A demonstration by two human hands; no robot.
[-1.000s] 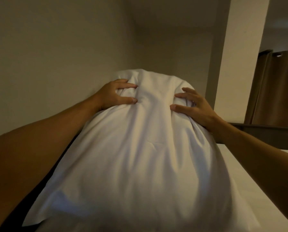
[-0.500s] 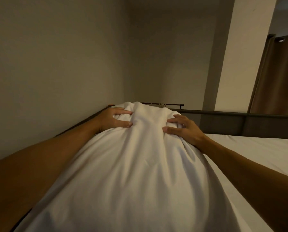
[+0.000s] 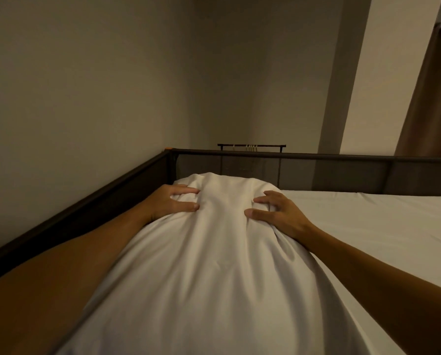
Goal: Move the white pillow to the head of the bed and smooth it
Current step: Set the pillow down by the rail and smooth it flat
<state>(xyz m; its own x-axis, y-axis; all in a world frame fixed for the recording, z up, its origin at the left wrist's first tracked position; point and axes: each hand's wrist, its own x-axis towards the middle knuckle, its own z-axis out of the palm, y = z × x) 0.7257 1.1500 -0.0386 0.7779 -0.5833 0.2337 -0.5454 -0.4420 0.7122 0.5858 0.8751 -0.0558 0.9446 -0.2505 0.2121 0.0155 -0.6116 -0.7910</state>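
White pillow (image 3: pixel 214 265) gripped by left hand (image 3: pixel 172 204), right hand (image 3: pixel 278 216), inside bed frame (image 3: pixel 291 156) corner

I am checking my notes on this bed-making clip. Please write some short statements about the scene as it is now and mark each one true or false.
1. Both hands grip the pillow. True: the left hand and right hand pinch its cloth.
2. The pillow is blue. False: it is white.
3. A dark bed rail runs behind the pillow. True.
4. The mattress on the right is covered with clothes. False: only a plain sheet shows there.
5. A brown curtain hangs at the far right. True.
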